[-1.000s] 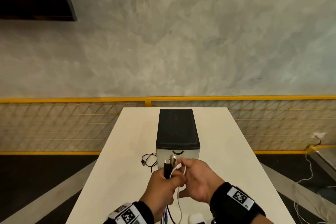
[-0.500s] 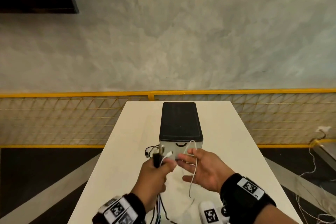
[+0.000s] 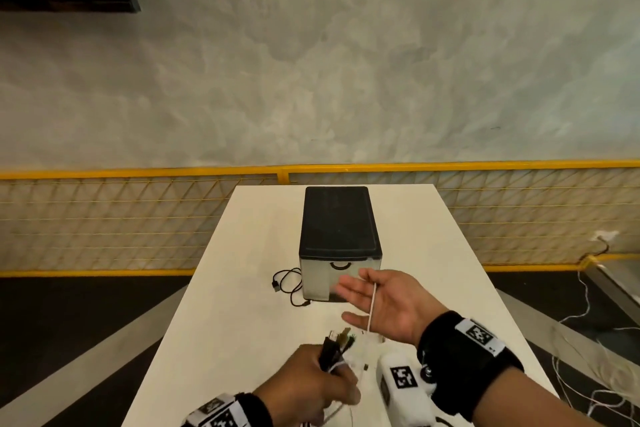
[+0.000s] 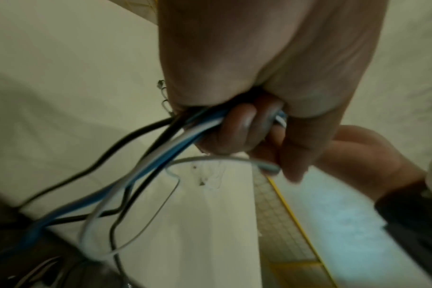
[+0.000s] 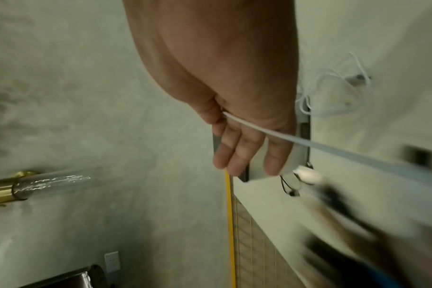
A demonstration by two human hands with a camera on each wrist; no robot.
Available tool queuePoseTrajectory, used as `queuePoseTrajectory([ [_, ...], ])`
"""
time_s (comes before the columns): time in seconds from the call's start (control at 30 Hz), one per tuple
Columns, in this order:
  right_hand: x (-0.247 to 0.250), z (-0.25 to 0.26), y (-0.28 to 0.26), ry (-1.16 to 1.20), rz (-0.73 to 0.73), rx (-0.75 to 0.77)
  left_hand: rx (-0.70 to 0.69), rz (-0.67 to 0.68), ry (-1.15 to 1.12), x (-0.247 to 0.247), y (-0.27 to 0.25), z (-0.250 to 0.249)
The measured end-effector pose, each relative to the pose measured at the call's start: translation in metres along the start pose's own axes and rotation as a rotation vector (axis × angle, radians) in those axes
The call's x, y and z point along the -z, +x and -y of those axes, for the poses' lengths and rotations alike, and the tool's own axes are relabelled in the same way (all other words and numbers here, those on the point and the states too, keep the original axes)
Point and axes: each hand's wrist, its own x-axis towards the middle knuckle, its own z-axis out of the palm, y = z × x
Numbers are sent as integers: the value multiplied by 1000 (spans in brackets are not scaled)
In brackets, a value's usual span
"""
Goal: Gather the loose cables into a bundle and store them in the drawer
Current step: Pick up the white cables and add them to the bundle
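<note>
While the left hand (image 3: 311, 386) grips the cable bundle (image 4: 146, 155) near the bench's (image 3: 242, 288) front edge, the right hand (image 3: 384, 302) is spread flat with a white cable (image 3: 372, 305) draped across it, just before the closed drawer box (image 3: 339, 236).

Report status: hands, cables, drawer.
Left hand grips the cable bundle. Right hand open, white cable across its palm. Drawer shut; black cable loose beside it.

We see a white table (image 3: 242, 305) bearing a black-topped drawer unit (image 3: 339, 229) near its far end, a loose black cable (image 3: 289, 284) just beside it, possibly touching its front corner.
</note>
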Motion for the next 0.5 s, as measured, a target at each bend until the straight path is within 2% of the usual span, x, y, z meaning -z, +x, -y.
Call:
queuePoseTrajectory([
  [0.07,5,12,2,27,-18,45,16,139,124,4,-9,11],
  [0.1,6,15,2,28,-20,59,8,139,140,7,-13,14],
  [0.13,6,15,1,11,-19,65,8,93,98,10,-16,16],
  [0.2,4,8,-3,-60,11,67,2,-89,-130,13,-14,12],
  [0.27,2,-6,-2,-126,48,39,-80,-265,-291,12,-4,2],
  [0.37,-4,-28,-2,-124,86,3,-205,-313,-277,-4,6,-19],
  [0.5,-5,-35,-5,-93,78,-17,-242,-337,-262,-23,13,-22],
])
